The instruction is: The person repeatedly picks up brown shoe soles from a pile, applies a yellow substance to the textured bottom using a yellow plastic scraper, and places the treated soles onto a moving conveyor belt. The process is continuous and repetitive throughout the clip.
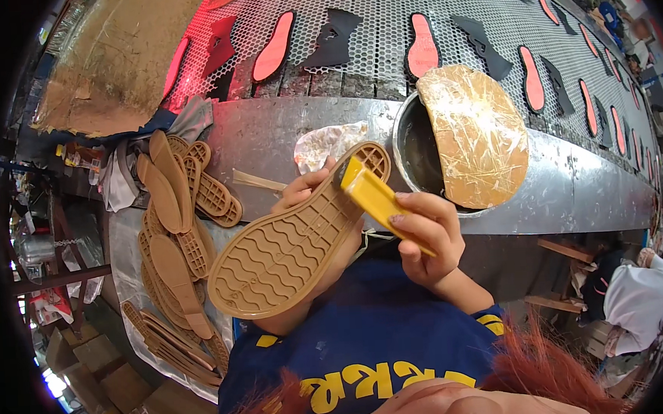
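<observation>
1. Evidently the work is partway through on one tan sole (pixel 282 262), raised in front of the person's body, near side of the bench (pixel 571 198), patterned tread facing the camera, narrower end toward the upper right.
2. The left hand (pixel 306 187) is clamped on that sole from behind, its fingertips showing past the upper-left edge; much of its grip is hidden.
3. The right hand (pixel 434 235) has its fingers closed around a yellow tool (pixel 384 208), whose dark tip lies across the narrower part. Whether tip and sole touch, I cannot tell.
4. What is done: this sole is picked up and the tool brought to it. No coating can be made out on the tread, and the far face is hidden, so how much of it is finished stays unclear.
5. What seems left: the rest of this sole, then perhaps the sole pile (pixel 173 268) at the left; I cannot tell which of those have been handled.
6. A metal pot (pixel 398 143), partly covered by a round board (pixel 478 135), sits to the right.
7. Beyond, pink insoles (pixel 422 46) and dark pieces (pixel 334 38) lie separately on mesh (pixel 381 13), apparently unjoined to soles.
</observation>
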Demonstrator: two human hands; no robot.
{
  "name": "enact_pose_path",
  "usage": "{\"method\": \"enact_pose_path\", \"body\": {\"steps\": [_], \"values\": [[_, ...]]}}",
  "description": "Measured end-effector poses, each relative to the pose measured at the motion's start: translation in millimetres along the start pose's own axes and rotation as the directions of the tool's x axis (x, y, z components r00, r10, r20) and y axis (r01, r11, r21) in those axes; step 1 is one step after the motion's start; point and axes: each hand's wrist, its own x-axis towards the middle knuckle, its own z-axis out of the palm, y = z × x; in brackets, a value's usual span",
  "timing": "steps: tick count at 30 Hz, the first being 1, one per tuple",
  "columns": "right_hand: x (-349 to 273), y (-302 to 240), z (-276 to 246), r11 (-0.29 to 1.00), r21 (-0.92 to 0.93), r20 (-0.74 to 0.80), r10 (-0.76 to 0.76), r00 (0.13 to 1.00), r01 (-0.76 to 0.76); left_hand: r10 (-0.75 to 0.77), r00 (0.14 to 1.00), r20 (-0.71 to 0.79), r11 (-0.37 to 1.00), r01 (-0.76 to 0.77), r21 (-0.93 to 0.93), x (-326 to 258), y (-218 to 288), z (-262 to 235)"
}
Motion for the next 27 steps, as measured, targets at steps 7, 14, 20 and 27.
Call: {"method": "enact_pose_path", "body": {"steps": [7, 14, 20, 27], "values": [[-0.5, -12.4, 8.4, 0.987, 0.139, 0.099, -0.098, 0.99, 0.084, -0.234, 0.962, -0.141, 0.724, 0.076, -0.685, -2.9, 0.6, 7.8], [5.6, -24.9, 11.9, 0.984, 0.132, 0.112, -0.134, 0.985, 0.119, 0.238, 0.928, -0.287, 0.966, -0.257, -0.029, -0.7, -28.1, 12.5], [16.4, -40.7, 24.6, 0.949, 0.196, 0.005, -0.254, 0.967, 0.248, 0.426, 0.856, -0.292, 0.9, -0.368, 0.234, 13.4, -36.3, 18.4], [27.4, -51.1, 29.8, 0.899, 0.226, -0.002, -0.385, 0.923, 0.376, 0.226, 0.948, -0.226, 0.973, -0.228, 0.015, 6.2, -27.0, 24.3]]}}
